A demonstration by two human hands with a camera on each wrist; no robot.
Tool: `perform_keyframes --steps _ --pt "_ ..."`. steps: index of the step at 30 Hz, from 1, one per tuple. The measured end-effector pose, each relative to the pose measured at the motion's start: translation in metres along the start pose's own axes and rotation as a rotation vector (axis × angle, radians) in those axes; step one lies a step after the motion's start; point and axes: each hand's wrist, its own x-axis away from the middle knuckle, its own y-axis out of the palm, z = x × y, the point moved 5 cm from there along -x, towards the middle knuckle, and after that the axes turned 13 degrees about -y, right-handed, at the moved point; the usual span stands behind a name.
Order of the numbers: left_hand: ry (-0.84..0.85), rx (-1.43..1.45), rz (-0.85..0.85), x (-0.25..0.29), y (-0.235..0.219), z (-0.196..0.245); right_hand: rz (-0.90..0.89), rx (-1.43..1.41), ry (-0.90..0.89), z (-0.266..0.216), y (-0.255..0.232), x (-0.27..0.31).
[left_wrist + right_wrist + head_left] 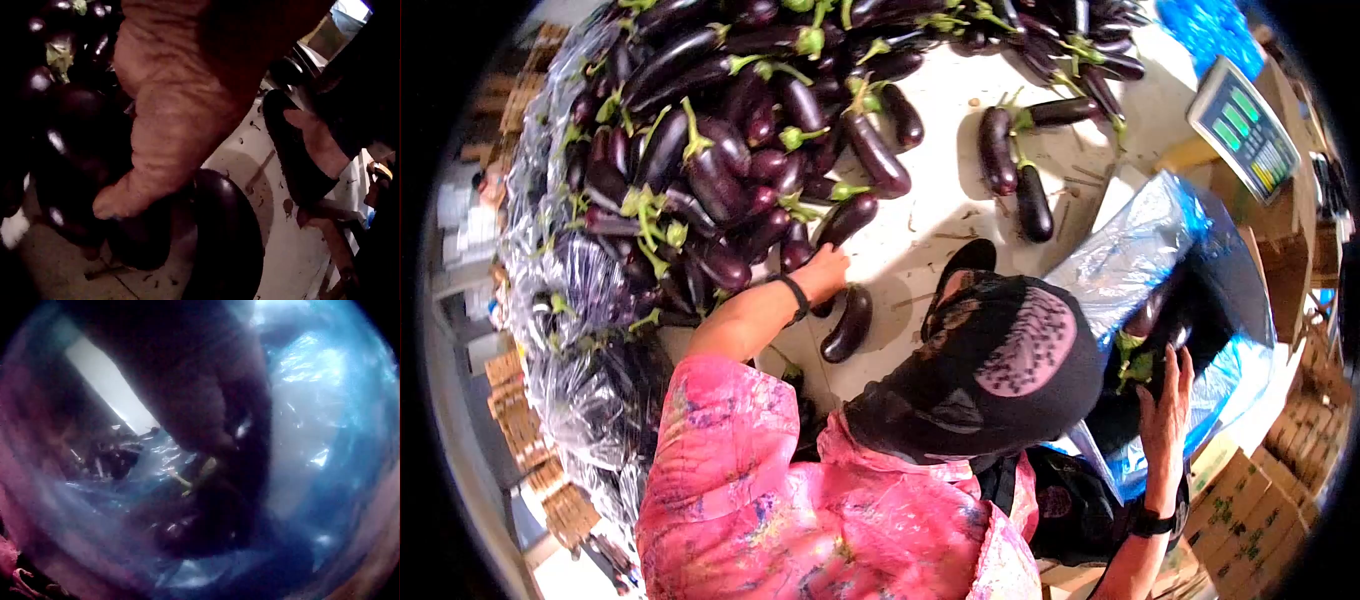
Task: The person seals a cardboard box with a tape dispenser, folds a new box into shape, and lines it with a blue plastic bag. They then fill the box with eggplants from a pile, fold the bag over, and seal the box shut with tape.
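Observation:
My left hand (825, 272) is at the near edge of a large heap of eggplants (710, 175). In the left wrist view its thumb (119, 203) lies over a dark eggplant (142, 240) and grips it; the other fingers are hidden. A curved eggplant (847, 323) lies on the white surface just beside this hand. My right hand (1168, 395) reaches into a blue-lined plastic bag (1135, 250), fingers fairly straight, their tips at glossy eggplants (1145, 315) with a green stem. The right wrist view is dark, with the bag's blue film (312, 387) around the hand.
A digital scale display (1245, 130) stands beyond the bag. A few loose eggplants (998, 150) lie on the white surface (945, 110) among stem scraps. Clear plastic sheeting (575, 340) borders the heap, a shoe (970, 258) is on the surface, and cardboard boxes (1250, 510) stand at right.

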Motion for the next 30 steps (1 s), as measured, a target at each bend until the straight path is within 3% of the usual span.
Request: perform_keyframes --steps 2,3,6,7,8,10,11,12,13,15,17,19,21,24,25,27,30 --pt "-0.04 0.11 -0.07 0.001 0.009 -0.01 0.003 0.004 -0.009 -0.001 -0.002 0.0" --pt "-0.127 0.219 -0.216 0.004 0.006 -0.021 0.007 0.004 -0.004 0.002 -0.003 0.002" --pt "-0.384 0.777 -0.332 0.029 -0.002 -0.057 0.007 -0.008 0.0 0.007 0.001 0.0" --pt "-0.516 0.997 -0.446 0.049 -0.033 -0.065 0.02 -0.008 -0.002 0.008 0.001 0.001" --pt "-0.524 1.358 -0.336 0.053 -0.002 -0.078 0.037 -0.015 -0.021 0.006 0.001 0.0" --pt "-0.565 1.958 -0.127 0.074 -0.03 -0.081 0.059 -0.036 -0.05 0.005 -0.001 -0.001" --pt "-0.606 2.198 -0.04 0.087 -0.092 -0.071 0.065 -0.049 -0.059 0.004 -0.002 -0.001" --pt "-0.26 2.289 -0.077 0.078 -0.105 -0.079 0.071 -0.058 -0.065 0.005 -0.004 0.001" --pt "-0.17 2.473 -0.156 0.077 -0.108 -0.085 0.057 -0.009 -0.042 0.006 -0.004 0.0" --pt "-0.013 2.632 -0.168 0.074 -0.168 -0.081 0.045 -0.037 -0.03 0.002 -0.007 0.0" --pt "0.209 2.61 -0.09 0.068 -0.222 -0.079 0.066 -0.066 -0.025 0.001 -0.008 0.002" --pt "0.35 2.35 -0.002 0.07 -0.286 -0.069 0.076 -0.04 -0.029 0.002 -0.006 0.004" --pt "0.238 2.184 0.056 0.073 -0.336 -0.052 0.059 -0.074 0.006 0.004 -0.007 0.005" --pt "0.332 1.862 0.008 0.07 -0.39 -0.029 0.051 -0.099 0.015 0.005 -0.008 0.006" --pt "0.281 1.779 0.073 0.067 -0.4 -0.022 0.085 -0.068 -0.019 0.006 -0.007 0.006" --pt "0.363 1.68 0.043 0.065 -0.438 0.009 0.141 -0.023 -0.082 0.004 -0.012 0.006" --pt "0.354 1.311 -0.035 0.072 -0.485 0.048 0.167 0.09 -0.099 0.009 -0.012 0.008"
